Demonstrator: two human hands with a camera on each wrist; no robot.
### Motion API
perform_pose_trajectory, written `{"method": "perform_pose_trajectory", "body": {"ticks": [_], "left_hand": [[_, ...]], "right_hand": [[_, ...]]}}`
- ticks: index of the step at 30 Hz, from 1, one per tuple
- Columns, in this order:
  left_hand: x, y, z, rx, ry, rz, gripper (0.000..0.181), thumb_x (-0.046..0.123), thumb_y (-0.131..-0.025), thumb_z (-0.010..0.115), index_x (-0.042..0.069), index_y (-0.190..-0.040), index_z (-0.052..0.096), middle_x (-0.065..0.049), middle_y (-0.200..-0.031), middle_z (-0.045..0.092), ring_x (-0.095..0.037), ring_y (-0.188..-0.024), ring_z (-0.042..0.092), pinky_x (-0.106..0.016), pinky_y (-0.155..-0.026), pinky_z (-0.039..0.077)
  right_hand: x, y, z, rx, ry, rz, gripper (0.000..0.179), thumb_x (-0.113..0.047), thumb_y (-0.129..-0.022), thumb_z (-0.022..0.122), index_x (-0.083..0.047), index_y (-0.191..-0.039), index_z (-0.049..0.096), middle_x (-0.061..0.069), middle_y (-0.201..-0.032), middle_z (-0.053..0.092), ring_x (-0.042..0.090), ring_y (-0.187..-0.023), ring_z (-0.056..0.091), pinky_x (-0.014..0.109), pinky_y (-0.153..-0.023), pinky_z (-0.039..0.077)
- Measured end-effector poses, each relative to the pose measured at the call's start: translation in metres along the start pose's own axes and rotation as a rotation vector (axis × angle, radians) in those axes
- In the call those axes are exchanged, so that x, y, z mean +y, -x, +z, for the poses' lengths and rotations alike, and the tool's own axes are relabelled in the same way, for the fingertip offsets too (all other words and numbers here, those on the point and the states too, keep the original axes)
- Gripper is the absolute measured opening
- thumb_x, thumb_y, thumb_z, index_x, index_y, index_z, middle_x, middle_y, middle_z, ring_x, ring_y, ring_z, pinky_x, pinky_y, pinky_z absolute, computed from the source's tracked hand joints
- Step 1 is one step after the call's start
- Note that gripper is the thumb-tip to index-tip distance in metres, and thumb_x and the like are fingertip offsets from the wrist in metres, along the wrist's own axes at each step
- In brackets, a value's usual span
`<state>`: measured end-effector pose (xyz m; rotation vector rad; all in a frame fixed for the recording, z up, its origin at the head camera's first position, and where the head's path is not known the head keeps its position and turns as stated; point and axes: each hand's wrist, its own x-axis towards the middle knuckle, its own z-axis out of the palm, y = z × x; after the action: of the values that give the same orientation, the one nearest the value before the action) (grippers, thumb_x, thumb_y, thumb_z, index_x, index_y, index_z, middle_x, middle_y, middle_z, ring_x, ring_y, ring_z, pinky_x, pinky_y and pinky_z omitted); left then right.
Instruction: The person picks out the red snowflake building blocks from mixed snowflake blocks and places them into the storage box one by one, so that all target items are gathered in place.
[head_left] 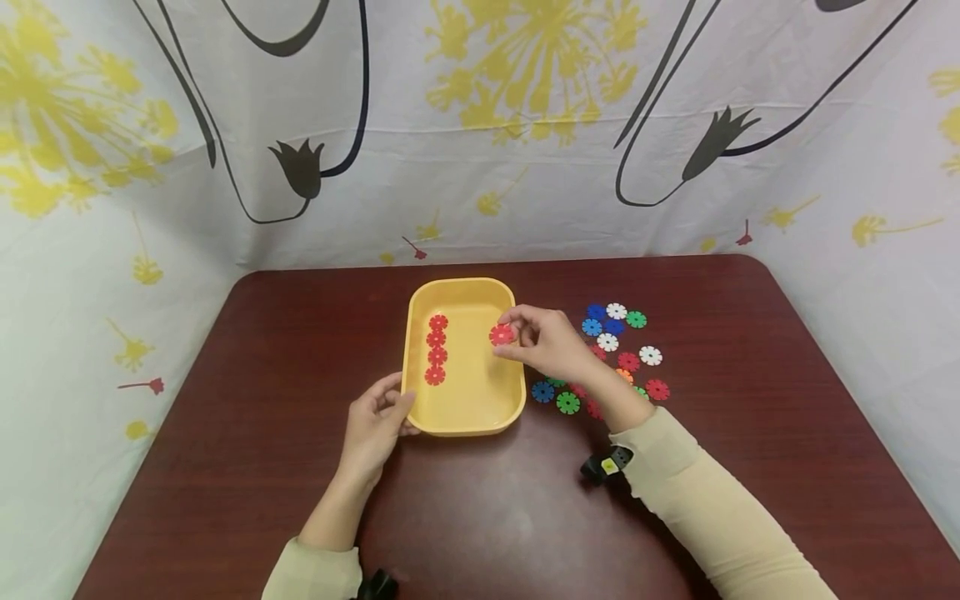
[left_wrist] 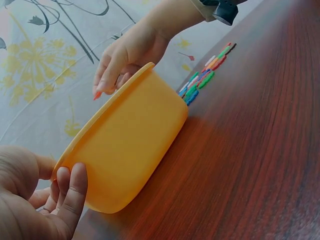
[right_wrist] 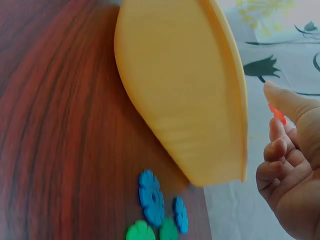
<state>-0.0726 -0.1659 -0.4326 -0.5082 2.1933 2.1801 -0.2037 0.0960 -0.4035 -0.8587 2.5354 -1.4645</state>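
A yellow plastic tray [head_left: 472, 408] sits on the table, with several red notched discs [head_left: 437, 356] lined up in a column along its left side. My left hand [head_left: 377, 427] grips the tray's lower left rim; in the left wrist view the thumb [left_wrist: 45, 166] is over the rim and the fingers [left_wrist: 75, 195] lie against the outer wall. Over the tray's right part, my right hand [head_left: 551, 342] pinches one red notched disc [head_left: 501, 334] between thumb and fingers. Only an edge of that disc [right_wrist: 277, 114] shows in the right wrist view.
Right of the tray lie loose notched discs in blue [head_left: 543, 392], green [head_left: 567, 403], white [head_left: 651, 356], red [head_left: 657, 389] and orange, some hidden under the right forearm. A patterned cloth [head_left: 480, 192] hangs behind the dark red table [head_left: 300, 333].
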Motion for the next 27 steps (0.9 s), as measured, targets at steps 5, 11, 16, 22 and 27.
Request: {"method": "perform_pose_trajectory", "body": {"ticks": [5,11,16,22,27], "left_hand": [[0.0,0.0,0.001,0.004,0.003,0.004,0.038,0.003,-0.098,0.065,0.001,-0.136,0.059,-0.015,-0.092,0.058,-0.015,-0.065,0.065,-0.028,-0.059,0.062],[0.001,0.0,0.002,0.005,0.006,0.006,0.038,0.002,-0.098,0.064,0.001,-0.136,0.059,-0.014,-0.091,0.057,-0.016,-0.065,0.065,-0.028,-0.058,0.062],[0.0,0.0,0.002,0.005,0.0,0.011,0.039,0.002,-0.098,0.064,0.001,-0.136,0.058,-0.013,-0.09,0.057,-0.016,-0.065,0.066,-0.027,-0.058,0.062],[0.0,0.0,0.001,0.006,-0.005,0.005,0.039,0.003,-0.098,0.065,0.001,-0.137,0.058,-0.014,-0.091,0.058,-0.013,-0.063,0.065,-0.027,-0.058,0.062],[0.0,0.0,0.001,0.008,-0.004,0.0,0.04,0.003,-0.098,0.064,0.0,-0.137,0.057,-0.017,-0.092,0.059,-0.012,-0.063,0.065,-0.028,-0.058,0.062]], "right_hand": [[-0.005,-0.003,0.01,-0.014,0.005,-0.029,0.034,-0.018,-0.083,0.086,-0.005,-0.109,0.069,0.002,-0.08,0.057,0.016,-0.066,0.052,0.023,-0.056,0.045],[-0.012,-0.009,0.02,-0.043,-0.01,-0.082,0.034,-0.017,-0.082,0.087,-0.003,-0.109,0.069,0.006,-0.082,0.061,0.015,-0.07,0.055,0.024,-0.058,0.048],[-0.015,-0.014,0.03,-0.104,-0.049,-0.103,0.032,-0.016,-0.083,0.086,-0.004,-0.106,0.069,0.004,-0.081,0.061,0.015,-0.069,0.056,0.024,-0.059,0.051],[-0.018,-0.019,0.043,-0.17,-0.009,-0.119,0.034,-0.016,-0.082,0.087,-0.002,-0.107,0.069,0.005,-0.084,0.063,0.011,-0.07,0.058,0.022,-0.062,0.052],[-0.023,-0.024,0.055,-0.211,0.027,-0.115,0.039,-0.018,-0.081,0.088,0.002,-0.109,0.069,0.009,-0.087,0.065,0.01,-0.069,0.058,0.022,-0.064,0.054]]}}
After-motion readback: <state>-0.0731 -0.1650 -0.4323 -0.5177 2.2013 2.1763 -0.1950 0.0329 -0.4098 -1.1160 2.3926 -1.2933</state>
